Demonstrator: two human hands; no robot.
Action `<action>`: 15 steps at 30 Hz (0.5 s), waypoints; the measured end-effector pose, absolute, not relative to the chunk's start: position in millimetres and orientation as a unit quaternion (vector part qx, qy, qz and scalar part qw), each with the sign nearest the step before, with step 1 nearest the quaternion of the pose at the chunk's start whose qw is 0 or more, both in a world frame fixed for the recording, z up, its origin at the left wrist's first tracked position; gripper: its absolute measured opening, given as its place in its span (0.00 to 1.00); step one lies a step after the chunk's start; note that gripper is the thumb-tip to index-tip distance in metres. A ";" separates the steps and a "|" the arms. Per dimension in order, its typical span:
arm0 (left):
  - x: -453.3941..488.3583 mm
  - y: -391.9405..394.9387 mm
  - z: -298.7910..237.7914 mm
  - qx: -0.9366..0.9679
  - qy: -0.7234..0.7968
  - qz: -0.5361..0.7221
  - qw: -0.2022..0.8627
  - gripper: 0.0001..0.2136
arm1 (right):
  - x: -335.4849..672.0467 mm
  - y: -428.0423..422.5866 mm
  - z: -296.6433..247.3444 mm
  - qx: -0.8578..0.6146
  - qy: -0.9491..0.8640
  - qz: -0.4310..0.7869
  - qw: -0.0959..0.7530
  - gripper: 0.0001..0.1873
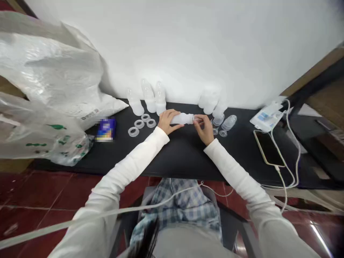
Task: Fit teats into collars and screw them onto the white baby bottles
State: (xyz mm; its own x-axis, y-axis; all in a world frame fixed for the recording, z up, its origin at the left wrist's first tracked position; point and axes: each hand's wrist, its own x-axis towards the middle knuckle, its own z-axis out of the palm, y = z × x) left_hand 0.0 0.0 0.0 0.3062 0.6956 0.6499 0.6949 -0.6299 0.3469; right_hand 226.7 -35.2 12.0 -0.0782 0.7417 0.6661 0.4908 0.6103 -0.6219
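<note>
A smooth, translucent white bottle [182, 118] is held on its side over the desk [185, 154], its narrower neck pointing right; whether it touches the surface is unclear. At the neck is a small clear piece [198, 119], partly hidden, its exact shape indistinct.

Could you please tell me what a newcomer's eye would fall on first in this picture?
Probably the white plastic bag filling the upper left. Next, the white bottle near the middle of the black table, held sideways in the left grip, with the right grip at its neck. Three clear-topped bottles stand to its left, by the wall.
</note>
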 end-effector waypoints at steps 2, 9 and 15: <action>-1.3 2.8 -0.8 0.808 0.431 0.401 -0.003 0.28 | 228.8 -32.6 10.9 -0.417 -0.729 0.132 0.527 0.16; -8.3 6.7 0.9 0.833 0.402 0.381 -0.017 0.28 | 235.5 -30.7 13.9 -0.354 -0.781 0.110 0.503 0.08; -7.3 2.1 2.4 0.839 0.404 0.364 -0.016 0.27 | 237.5 -31.6 14.4 -0.364 -0.810 0.062 0.455 0.10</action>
State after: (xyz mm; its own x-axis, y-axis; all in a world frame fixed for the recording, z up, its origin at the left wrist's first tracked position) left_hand -7.3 2.1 2.4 0.4090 0.6662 0.6236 0.6896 -0.6732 0.2669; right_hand 237.5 -31.6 14.4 -0.3206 0.6467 0.6921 0.5329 0.7272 -0.4326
